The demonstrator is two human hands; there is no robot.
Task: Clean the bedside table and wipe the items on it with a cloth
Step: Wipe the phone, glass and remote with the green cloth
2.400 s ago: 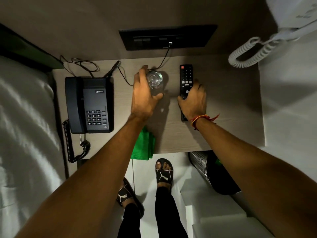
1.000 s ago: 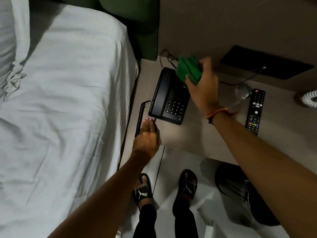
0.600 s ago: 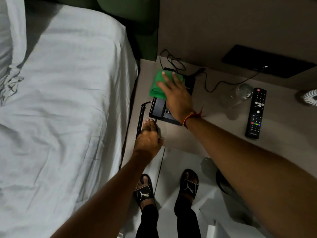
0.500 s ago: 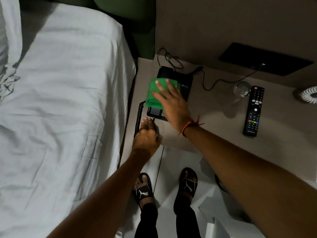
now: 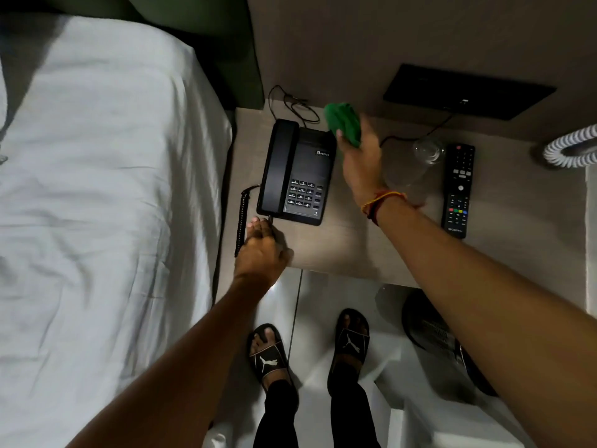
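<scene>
Right hand (image 5: 361, 160) now lifted off phone (image 5: 297, 173), fist closed round green cloth (image 5: 344, 124). Phone lies just left of it, long way front-to-back. Left hand (image 5: 261, 253), fingers curled loosely, rests on table (image 5: 339, 250) edge.

Table (image 5: 339, 247) top: pale wood-grain laminate, matt, smooth. Phone (image 5: 298, 173): black plastic, handset side has a slight sheen, keypad panel matt. Coiled phone cord (image 5: 240, 221) black, looks like plastic. Cloth (image 5: 344, 124) in right hand (image 5: 361, 166): bright green, soft bunched fabric, blurred. Glass (image 5: 428, 150): clear, smooth, faint highlights. Remote (image 5: 458, 189): black matt plastic, small coloured buttons. Wall panel (image 5: 468, 92): black, flat, low gloss. Bed sheet (image 5: 97, 189): white woven cloth, creased. Floor (image 5: 323, 295): pale glossy tile with reflections. Sandals (image 5: 268, 354): black, smooth.
</scene>
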